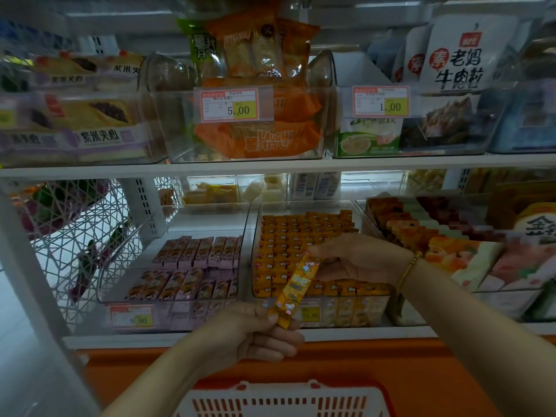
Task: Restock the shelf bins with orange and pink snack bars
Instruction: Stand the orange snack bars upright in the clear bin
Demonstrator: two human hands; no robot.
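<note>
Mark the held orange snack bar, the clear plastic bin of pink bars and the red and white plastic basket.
Orange snack bar (pixel 296 288): head view, middle of wrapper.
Clear plastic bin of pink bars (pixel 168 317): head view, front wall.
Red and white plastic basket (pixel 279 401): head view, slotted wall.

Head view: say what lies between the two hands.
In the head view, a tilted orange snack bar: left hand grips its lower end, right hand its upper end.
</note>
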